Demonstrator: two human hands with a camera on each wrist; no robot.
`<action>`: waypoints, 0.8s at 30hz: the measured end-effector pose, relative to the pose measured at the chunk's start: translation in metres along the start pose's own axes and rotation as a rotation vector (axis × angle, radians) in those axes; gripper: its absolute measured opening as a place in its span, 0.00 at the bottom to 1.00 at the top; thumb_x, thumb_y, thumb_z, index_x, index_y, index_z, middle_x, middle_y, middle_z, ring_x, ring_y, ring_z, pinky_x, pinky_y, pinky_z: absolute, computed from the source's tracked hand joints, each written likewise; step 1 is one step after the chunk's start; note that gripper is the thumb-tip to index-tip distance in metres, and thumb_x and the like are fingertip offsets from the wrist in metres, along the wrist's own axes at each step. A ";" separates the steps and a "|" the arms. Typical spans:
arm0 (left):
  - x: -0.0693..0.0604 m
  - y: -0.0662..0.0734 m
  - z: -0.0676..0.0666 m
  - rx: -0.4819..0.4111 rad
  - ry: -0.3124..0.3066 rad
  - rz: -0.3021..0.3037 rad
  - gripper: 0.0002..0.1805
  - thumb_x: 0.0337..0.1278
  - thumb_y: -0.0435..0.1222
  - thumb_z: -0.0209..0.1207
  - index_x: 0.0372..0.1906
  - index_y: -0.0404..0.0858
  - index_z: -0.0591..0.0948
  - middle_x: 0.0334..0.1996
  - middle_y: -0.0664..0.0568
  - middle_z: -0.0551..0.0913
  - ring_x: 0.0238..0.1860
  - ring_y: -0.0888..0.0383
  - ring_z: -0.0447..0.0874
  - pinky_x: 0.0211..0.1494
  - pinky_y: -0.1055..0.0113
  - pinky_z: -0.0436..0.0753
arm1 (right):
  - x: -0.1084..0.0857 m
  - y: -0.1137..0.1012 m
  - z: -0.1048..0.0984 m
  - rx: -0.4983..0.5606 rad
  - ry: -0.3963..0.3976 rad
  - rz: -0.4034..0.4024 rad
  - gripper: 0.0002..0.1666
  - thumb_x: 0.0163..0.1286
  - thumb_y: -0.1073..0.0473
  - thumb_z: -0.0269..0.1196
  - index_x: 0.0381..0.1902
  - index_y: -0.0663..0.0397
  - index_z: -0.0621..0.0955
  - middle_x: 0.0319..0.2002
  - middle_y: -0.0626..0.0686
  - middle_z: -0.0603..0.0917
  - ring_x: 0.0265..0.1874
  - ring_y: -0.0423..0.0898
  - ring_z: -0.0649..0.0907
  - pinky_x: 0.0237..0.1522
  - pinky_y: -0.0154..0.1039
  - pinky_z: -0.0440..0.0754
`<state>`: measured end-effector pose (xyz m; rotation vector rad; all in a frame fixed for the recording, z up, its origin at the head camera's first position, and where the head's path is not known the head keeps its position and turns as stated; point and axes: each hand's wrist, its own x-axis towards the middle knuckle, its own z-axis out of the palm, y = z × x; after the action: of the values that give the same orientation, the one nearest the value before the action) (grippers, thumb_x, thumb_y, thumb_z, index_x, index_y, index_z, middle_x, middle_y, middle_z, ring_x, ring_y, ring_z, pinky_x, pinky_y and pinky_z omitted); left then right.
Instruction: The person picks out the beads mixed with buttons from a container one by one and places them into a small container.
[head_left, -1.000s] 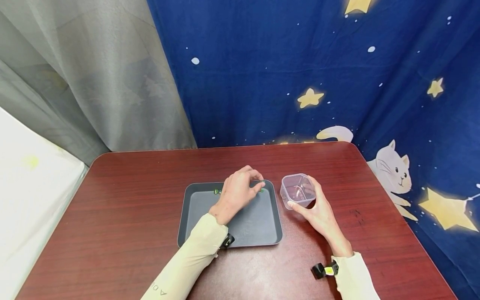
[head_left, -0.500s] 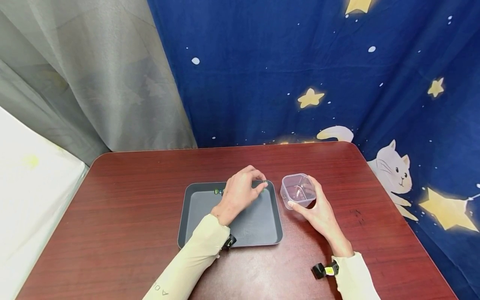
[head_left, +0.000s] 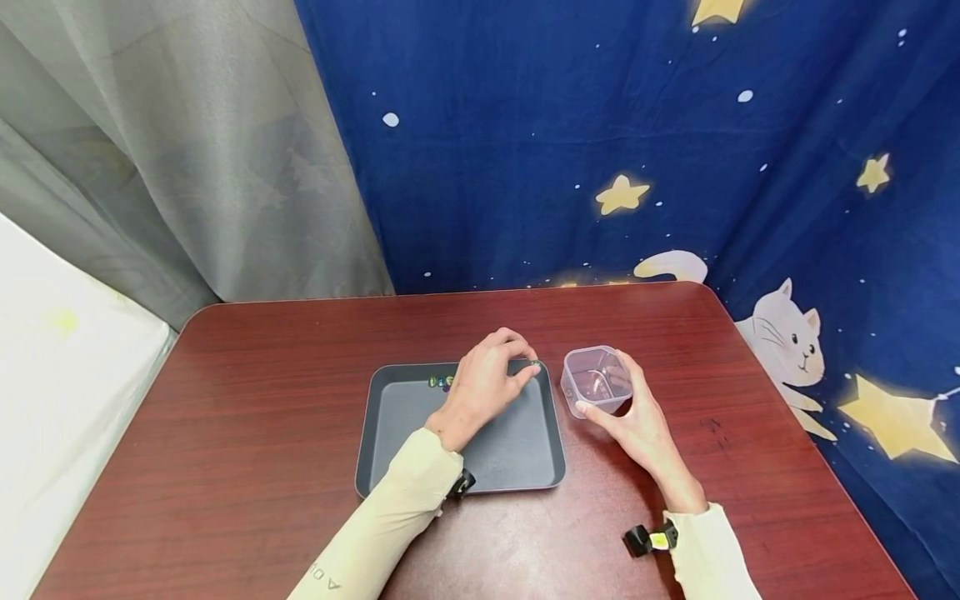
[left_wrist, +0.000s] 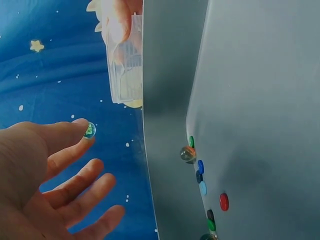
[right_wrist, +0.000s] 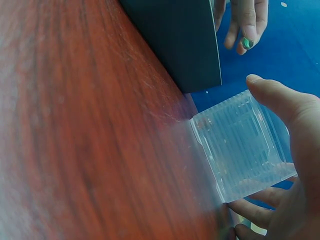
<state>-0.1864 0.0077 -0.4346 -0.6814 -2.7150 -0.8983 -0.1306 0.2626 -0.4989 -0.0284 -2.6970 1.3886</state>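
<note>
Red worktop: over the tray's far-right corner, left hand pinches a marble, best done firmly; right hand grips the tub, best upright

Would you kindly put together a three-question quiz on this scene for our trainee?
1. In the left wrist view, which disc lies apart from those lined up along the wall of the dark tray? A) green B) red C) light blue
2. What does the left hand pinch?
3. True or false: the right hand grips the dark tray.

Key: 1. B, the red disc. 2. A green-and-clear marble. 3. False; it holds the clear container.
</note>
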 end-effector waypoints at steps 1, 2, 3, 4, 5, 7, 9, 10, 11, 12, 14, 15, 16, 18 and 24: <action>0.000 0.000 0.001 -0.001 0.004 0.004 0.06 0.60 0.44 0.73 0.40 0.50 0.89 0.47 0.61 0.85 0.49 0.61 0.86 0.51 0.62 0.86 | 0.000 0.000 0.000 0.001 -0.003 0.001 0.62 0.59 0.46 0.79 0.83 0.37 0.56 0.75 0.58 0.69 0.70 0.60 0.73 0.70 0.65 0.69; 0.000 0.000 0.001 -0.004 0.007 0.008 0.06 0.60 0.43 0.73 0.40 0.50 0.89 0.47 0.61 0.85 0.49 0.60 0.86 0.51 0.62 0.86 | 0.000 0.000 0.000 0.001 -0.003 0.002 0.62 0.59 0.46 0.79 0.83 0.38 0.56 0.75 0.58 0.69 0.70 0.60 0.73 0.70 0.65 0.69; 0.000 0.000 0.002 -0.004 0.011 0.012 0.06 0.60 0.43 0.73 0.40 0.50 0.90 0.47 0.61 0.85 0.49 0.60 0.86 0.51 0.62 0.86 | -0.001 0.000 0.000 0.002 -0.004 0.002 0.62 0.59 0.46 0.79 0.83 0.38 0.56 0.75 0.59 0.69 0.70 0.60 0.73 0.70 0.66 0.69; 0.000 0.000 0.002 -0.007 0.014 0.015 0.06 0.60 0.43 0.73 0.39 0.50 0.90 0.47 0.61 0.85 0.49 0.60 0.86 0.51 0.62 0.86 | -0.001 0.000 0.000 0.002 -0.005 0.002 0.62 0.59 0.46 0.79 0.83 0.38 0.55 0.75 0.59 0.69 0.70 0.60 0.73 0.70 0.66 0.69; 0.000 0.001 0.002 -0.008 0.016 0.019 0.06 0.60 0.43 0.74 0.39 0.50 0.90 0.47 0.61 0.85 0.49 0.60 0.86 0.50 0.62 0.86 | -0.001 0.000 0.000 0.001 -0.008 0.005 0.62 0.60 0.46 0.78 0.83 0.37 0.55 0.75 0.59 0.68 0.70 0.60 0.73 0.70 0.66 0.69; 0.000 0.001 0.002 -0.012 0.021 0.026 0.06 0.59 0.43 0.74 0.39 0.50 0.89 0.47 0.60 0.85 0.49 0.59 0.86 0.50 0.61 0.86 | -0.001 0.000 0.000 0.003 -0.008 0.004 0.62 0.59 0.46 0.78 0.83 0.38 0.55 0.75 0.59 0.69 0.70 0.61 0.73 0.70 0.66 0.69; 0.000 0.002 0.002 -0.015 0.022 0.030 0.06 0.59 0.43 0.74 0.39 0.50 0.90 0.48 0.60 0.85 0.49 0.59 0.86 0.50 0.61 0.86 | -0.001 0.000 0.000 0.003 -0.008 0.006 0.62 0.59 0.46 0.79 0.83 0.37 0.55 0.75 0.59 0.69 0.70 0.61 0.73 0.69 0.66 0.69; 0.001 0.002 0.002 -0.015 0.022 0.031 0.06 0.59 0.43 0.74 0.39 0.50 0.90 0.48 0.60 0.85 0.49 0.59 0.86 0.50 0.61 0.85 | 0.000 0.000 0.000 0.004 -0.009 0.007 0.62 0.59 0.45 0.79 0.83 0.37 0.55 0.75 0.59 0.68 0.70 0.60 0.73 0.69 0.66 0.69; 0.001 0.002 0.002 -0.017 0.021 0.032 0.06 0.60 0.43 0.74 0.39 0.50 0.90 0.48 0.60 0.85 0.49 0.59 0.85 0.50 0.61 0.85 | 0.000 0.000 0.000 0.006 -0.010 0.007 0.63 0.59 0.45 0.79 0.83 0.37 0.55 0.75 0.59 0.68 0.70 0.60 0.73 0.69 0.66 0.69; 0.001 0.003 0.002 -0.018 0.020 0.033 0.06 0.60 0.43 0.74 0.39 0.50 0.90 0.48 0.60 0.85 0.49 0.59 0.85 0.51 0.61 0.85 | 0.000 0.000 0.000 0.007 -0.010 0.006 0.63 0.59 0.45 0.79 0.83 0.37 0.55 0.75 0.59 0.68 0.70 0.60 0.73 0.69 0.66 0.69; 0.001 0.003 0.002 -0.022 0.015 0.033 0.06 0.60 0.43 0.74 0.39 0.49 0.90 0.48 0.60 0.85 0.50 0.58 0.85 0.51 0.61 0.85 | 0.000 0.001 0.000 0.009 -0.011 0.005 0.63 0.59 0.45 0.79 0.83 0.37 0.55 0.75 0.59 0.68 0.69 0.60 0.73 0.69 0.65 0.69; 0.001 0.004 0.002 -0.022 0.014 0.033 0.06 0.60 0.43 0.74 0.39 0.50 0.90 0.48 0.60 0.85 0.50 0.58 0.85 0.51 0.60 0.85 | 0.000 0.001 0.000 0.010 -0.011 0.004 0.63 0.59 0.45 0.79 0.83 0.37 0.54 0.75 0.58 0.68 0.69 0.60 0.73 0.69 0.65 0.69; 0.002 0.004 0.002 -0.023 0.013 0.033 0.06 0.59 0.43 0.74 0.39 0.50 0.90 0.48 0.60 0.85 0.50 0.59 0.85 0.51 0.60 0.85 | 0.000 0.001 0.000 0.011 -0.012 0.003 0.63 0.58 0.45 0.79 0.83 0.36 0.54 0.75 0.58 0.68 0.69 0.60 0.73 0.69 0.65 0.70; 0.002 0.005 0.002 -0.023 0.008 0.032 0.06 0.59 0.43 0.74 0.40 0.50 0.90 0.49 0.60 0.85 0.50 0.58 0.85 0.51 0.60 0.85 | 0.000 0.001 0.000 0.012 -0.010 0.001 0.63 0.58 0.45 0.79 0.83 0.36 0.54 0.75 0.58 0.68 0.69 0.59 0.74 0.69 0.65 0.70; 0.004 0.007 0.003 -0.015 -0.002 0.029 0.05 0.60 0.44 0.73 0.39 0.51 0.90 0.49 0.61 0.85 0.51 0.59 0.84 0.51 0.60 0.84 | 0.001 0.001 -0.001 0.006 -0.008 -0.002 0.63 0.59 0.45 0.78 0.83 0.39 0.55 0.75 0.59 0.68 0.69 0.60 0.74 0.68 0.66 0.70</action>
<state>-0.1866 0.0159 -0.4316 -0.7227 -2.6952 -0.9130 -0.1316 0.2637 -0.4994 -0.0196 -2.6980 1.3997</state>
